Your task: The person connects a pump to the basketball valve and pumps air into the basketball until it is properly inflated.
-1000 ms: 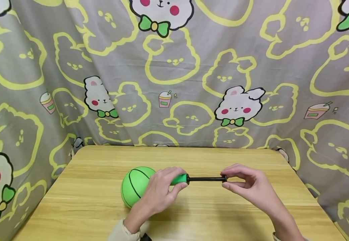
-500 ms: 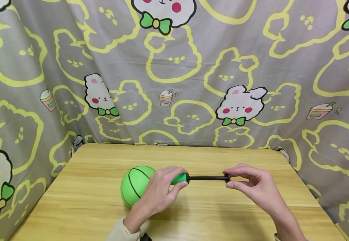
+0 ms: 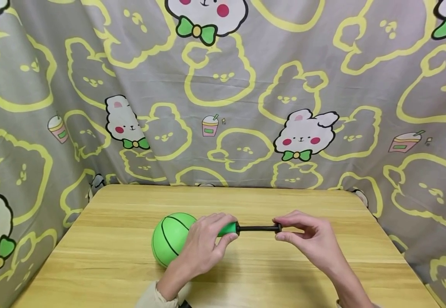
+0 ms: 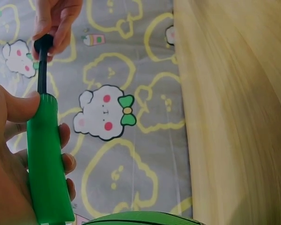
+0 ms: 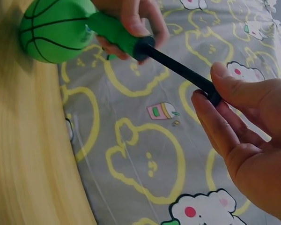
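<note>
My left hand (image 3: 206,246) grips the green barrel of a small hand pump (image 4: 48,159), fingers wrapped round it and the thumb along its end. From that end a black plunger rod (image 3: 257,228) sticks out to the right. The thumb and fingers of my right hand (image 3: 311,237) pinch the black disc (image 5: 214,97) at the rod's tip. At the barrel's other end is a green ball (image 3: 169,239) with black basketball lines. In the right wrist view the pump's far end meets the ball; the join itself is too small to make out.
Beneath is a light wood table (image 3: 269,273). A grey curtain (image 3: 242,98) with yellow outlines and white rabbit prints hangs behind the table and along both sides.
The right hand first drew the plunger rod slightly out to the right, then pushed it back left, so less rod shows now. The left hand keeps its grip on the pump.
</note>
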Tool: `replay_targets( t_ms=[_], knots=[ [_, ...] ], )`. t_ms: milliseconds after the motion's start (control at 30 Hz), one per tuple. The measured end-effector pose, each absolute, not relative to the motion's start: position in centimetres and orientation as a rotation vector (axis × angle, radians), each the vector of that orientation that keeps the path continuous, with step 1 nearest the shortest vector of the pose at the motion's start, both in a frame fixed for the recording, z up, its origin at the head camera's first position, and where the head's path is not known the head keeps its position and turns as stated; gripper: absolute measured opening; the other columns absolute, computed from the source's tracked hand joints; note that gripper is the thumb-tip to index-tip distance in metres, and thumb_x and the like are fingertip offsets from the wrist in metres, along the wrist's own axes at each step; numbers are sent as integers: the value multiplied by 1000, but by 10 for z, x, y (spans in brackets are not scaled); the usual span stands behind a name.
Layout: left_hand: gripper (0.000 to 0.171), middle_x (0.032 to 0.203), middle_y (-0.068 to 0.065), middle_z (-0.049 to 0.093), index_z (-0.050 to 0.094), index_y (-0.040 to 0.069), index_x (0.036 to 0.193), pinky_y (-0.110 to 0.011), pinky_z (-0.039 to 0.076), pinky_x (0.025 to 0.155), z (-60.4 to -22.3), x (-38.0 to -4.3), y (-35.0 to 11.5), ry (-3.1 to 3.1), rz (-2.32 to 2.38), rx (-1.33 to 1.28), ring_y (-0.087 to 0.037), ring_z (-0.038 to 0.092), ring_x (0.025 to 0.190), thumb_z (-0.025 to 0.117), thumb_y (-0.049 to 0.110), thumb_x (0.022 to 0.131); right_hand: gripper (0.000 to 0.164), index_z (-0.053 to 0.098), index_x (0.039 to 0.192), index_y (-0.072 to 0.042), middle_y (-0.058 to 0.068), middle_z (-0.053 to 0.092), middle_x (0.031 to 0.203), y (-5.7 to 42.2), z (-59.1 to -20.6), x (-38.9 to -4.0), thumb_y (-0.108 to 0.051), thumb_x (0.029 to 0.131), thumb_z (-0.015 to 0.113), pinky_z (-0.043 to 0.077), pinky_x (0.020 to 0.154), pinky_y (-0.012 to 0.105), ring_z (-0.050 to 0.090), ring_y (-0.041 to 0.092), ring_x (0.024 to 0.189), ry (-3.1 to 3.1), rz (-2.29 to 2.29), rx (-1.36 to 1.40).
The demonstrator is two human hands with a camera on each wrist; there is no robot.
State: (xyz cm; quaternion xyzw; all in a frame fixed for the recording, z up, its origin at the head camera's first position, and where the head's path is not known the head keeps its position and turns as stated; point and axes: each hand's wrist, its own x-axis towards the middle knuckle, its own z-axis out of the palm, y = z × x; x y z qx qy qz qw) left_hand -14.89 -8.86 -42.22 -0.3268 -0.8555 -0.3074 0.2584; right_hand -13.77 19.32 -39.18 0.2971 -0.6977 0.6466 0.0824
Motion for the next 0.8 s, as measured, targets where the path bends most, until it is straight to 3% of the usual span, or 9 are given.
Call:
replay_targets(
  t_ms=[133, 267, 800],
  knots=[
    [20, 98, 9, 70, 71, 19, 110, -34, 52, 75, -423, -147, -88, -2322, -831, -889, -6, 64, 85, 68, 34, 97, 31, 72, 107, 11, 23, 71, 106, 184, -396, -137, 17, 78, 78, 59, 77, 42, 72, 23, 101, -2067, 1960, 874],
    [23, 99, 9, 70, 71, 19, 111, -34, 52, 75, -424, -145, -86, -2327, -830, -900, -6, 65, 86, 65, 38, 99, 30, 73, 107, 10, 17, 72, 106, 175, -401, -137, 15, 78, 79, 59, 77, 43, 72, 22, 101, -2059, 1978, 876],
    [24, 95, 9, 67, 71, 20, 109, -34, 51, 76, -426, -144, -79, -2342, -780, -948, -6, 61, 81, 63, 41, 100, 31, 74, 113, 7, 17, 72, 106, 146, -418, -134, 9, 83, 78, 59, 77, 40, 71, 20, 99, -2085, 1943, 843]
  ],
)
